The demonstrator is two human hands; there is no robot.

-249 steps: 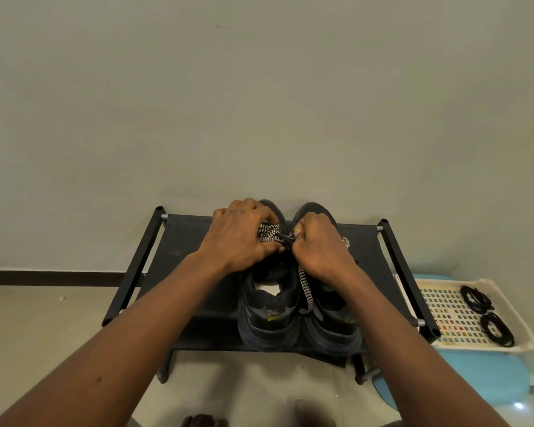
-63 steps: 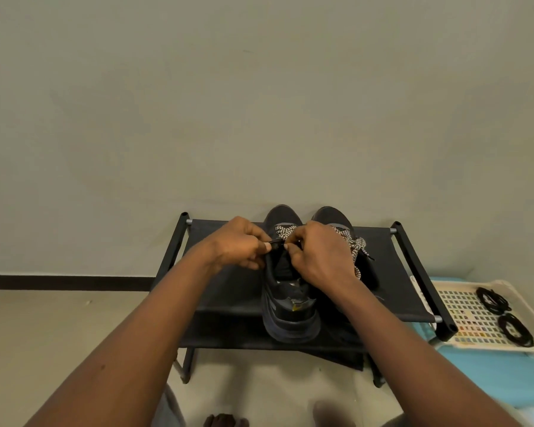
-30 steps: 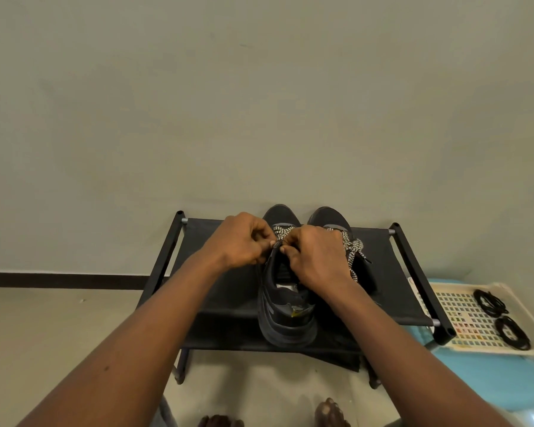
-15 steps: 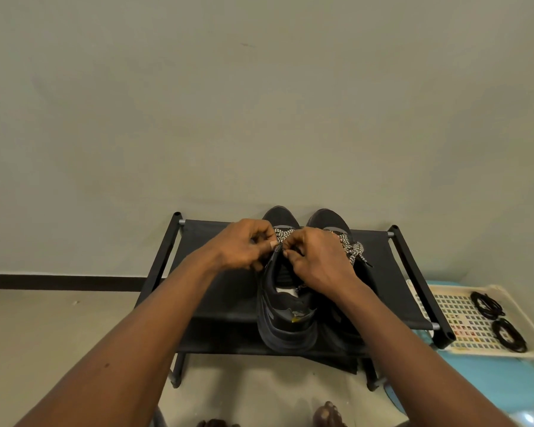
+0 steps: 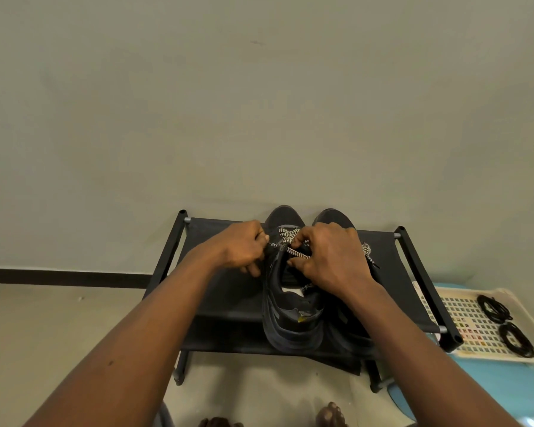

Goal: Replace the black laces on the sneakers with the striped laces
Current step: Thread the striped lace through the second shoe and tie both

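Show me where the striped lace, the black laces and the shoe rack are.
striped lace (image 5: 297, 253): head view, on the strand stretched crosswise.
black laces (image 5: 494, 309): head view, on the farther of the two coils.
shoe rack (image 5: 228, 303): head view, on bare fabric of the top shelf.

A single wide-angle head camera looks forward and down, from close above, at the shoe rack (image 5: 228, 303). The sneakers (image 5: 293, 331) sit just below centre, and the plain wall (image 5: 259, 103) fills the upper half.

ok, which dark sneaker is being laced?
The left dark sneaker: left hand and right hand pinch its black-and-white striped lace. The right dark sneaker has its loose lace ungripped.
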